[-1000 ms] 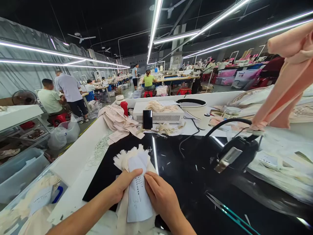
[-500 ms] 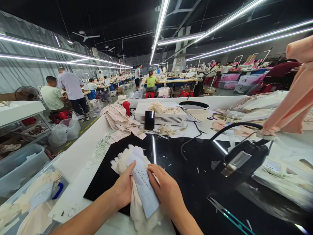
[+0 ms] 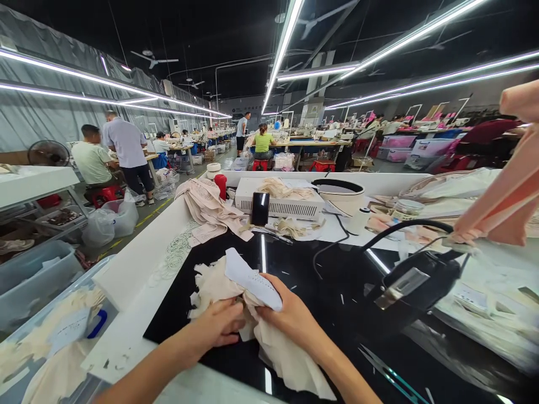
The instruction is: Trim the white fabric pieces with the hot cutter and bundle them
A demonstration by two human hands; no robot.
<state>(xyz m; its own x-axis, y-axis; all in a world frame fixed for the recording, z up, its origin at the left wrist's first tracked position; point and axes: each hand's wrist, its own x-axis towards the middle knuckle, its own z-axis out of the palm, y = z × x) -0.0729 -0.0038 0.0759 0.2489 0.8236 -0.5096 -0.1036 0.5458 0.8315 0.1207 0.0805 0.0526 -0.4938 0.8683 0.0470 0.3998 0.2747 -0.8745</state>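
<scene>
A bundle of cream fabric pieces (image 3: 214, 286) with ragged, layered ends is held just above a black glossy panel. Along its top lies a pale blue-white paper slip (image 3: 248, 276) with a row of small dark marks. My right hand (image 3: 290, 308) grips the bundle and the slip's lower end, thumb on top, while the fabric's long tail hangs below toward me. My left hand (image 3: 217, 325) is at the bundle's near side, fingers curled in against the cloth; its fingertips are partly hidden there.
Scissors or tweezers with teal handles (image 3: 391, 373) lie at the lower right. A black corded device (image 3: 415, 275) stands on the panel (image 3: 337, 314). Behind are a phone (image 3: 260, 208), a white vented box (image 3: 290, 207) and pinkish cloth (image 3: 206, 205). Coworkers sit and stand farther off.
The bundle and slip have tilted, upper end left and tail swung right. My right hand now grips over the slip's lower end; my left hand has moved off the slip to the cloth's near side.
</scene>
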